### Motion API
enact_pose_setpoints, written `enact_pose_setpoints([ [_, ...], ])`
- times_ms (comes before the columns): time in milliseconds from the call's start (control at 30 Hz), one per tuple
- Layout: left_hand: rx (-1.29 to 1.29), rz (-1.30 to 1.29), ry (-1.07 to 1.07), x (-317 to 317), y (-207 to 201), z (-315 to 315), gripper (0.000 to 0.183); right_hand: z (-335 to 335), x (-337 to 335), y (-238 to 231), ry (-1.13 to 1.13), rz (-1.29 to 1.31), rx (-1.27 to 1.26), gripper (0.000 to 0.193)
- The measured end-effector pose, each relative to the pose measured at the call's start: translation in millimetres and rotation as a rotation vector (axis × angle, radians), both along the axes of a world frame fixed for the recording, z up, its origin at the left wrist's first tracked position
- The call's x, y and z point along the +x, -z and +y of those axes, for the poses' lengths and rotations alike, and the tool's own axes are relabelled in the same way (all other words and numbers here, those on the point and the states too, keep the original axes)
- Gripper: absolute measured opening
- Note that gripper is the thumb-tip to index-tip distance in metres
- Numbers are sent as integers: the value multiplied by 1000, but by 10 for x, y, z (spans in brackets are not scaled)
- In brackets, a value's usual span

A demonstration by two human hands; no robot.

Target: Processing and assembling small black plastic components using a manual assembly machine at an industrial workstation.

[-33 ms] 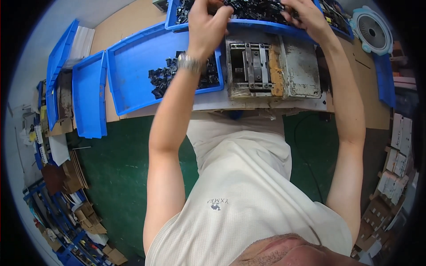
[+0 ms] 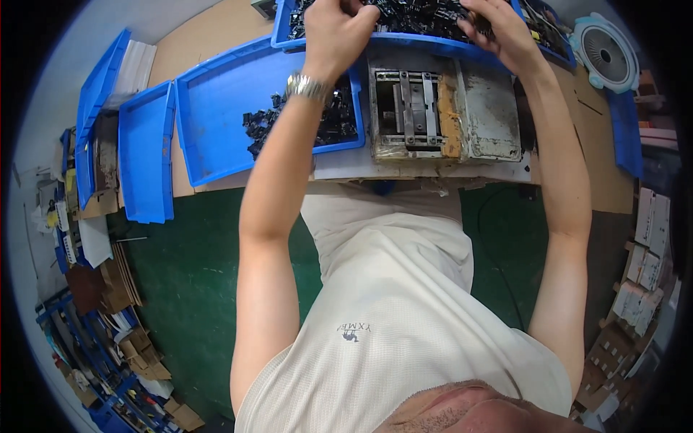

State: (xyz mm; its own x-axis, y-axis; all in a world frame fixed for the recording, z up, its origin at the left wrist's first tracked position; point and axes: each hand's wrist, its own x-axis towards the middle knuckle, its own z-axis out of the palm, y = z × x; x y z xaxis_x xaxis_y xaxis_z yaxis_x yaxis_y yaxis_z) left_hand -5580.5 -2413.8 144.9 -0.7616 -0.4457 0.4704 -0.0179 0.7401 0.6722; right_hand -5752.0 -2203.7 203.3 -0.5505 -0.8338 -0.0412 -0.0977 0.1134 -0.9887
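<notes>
Cream ribbed fabric of the person's shirt (image 2: 390, 317) fills the lower centre of the frame, with green floor (image 2: 188, 274) to either side. Above it, the front edge of the pale workbench (image 2: 404, 172) runs across mid-frame. On the bench, centre, sits a worn grey metal fixture block with slotted plates (image 2: 440, 115); left of it lies a wide blue plastic tray (image 2: 216, 123) holding a small heap of black plastic parts (image 2: 332, 123), most of its floor bare. Two narrow blue trays (image 2: 144, 155) stand at the left edge. At the top edge, a far blue plastic bin (image 2: 411, 40) is full of black parts. The left hand (image 2: 338, 29), metal watch (image 2: 309, 86) at the wrist, is curled closed among those parts; the right hand (image 2: 498, 29) likewise has fingers bent into them. What each pinches, cannot tell. Round white fan (image 2: 605, 52), upper right.
</notes>
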Motion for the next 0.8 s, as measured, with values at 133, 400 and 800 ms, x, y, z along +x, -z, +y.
enact_pose_setpoints([
  [133,-340,-88,-127,-249,-178,1,20,273,28,274,-193,-309,-180,30],
  [400,-310,-40,-227,-251,-153,12,17,402,664,598,-264,-154,-7,17],
  [800,340,104,330,477,554,762,29,472,604,834,-79,-365,-204,30],
])
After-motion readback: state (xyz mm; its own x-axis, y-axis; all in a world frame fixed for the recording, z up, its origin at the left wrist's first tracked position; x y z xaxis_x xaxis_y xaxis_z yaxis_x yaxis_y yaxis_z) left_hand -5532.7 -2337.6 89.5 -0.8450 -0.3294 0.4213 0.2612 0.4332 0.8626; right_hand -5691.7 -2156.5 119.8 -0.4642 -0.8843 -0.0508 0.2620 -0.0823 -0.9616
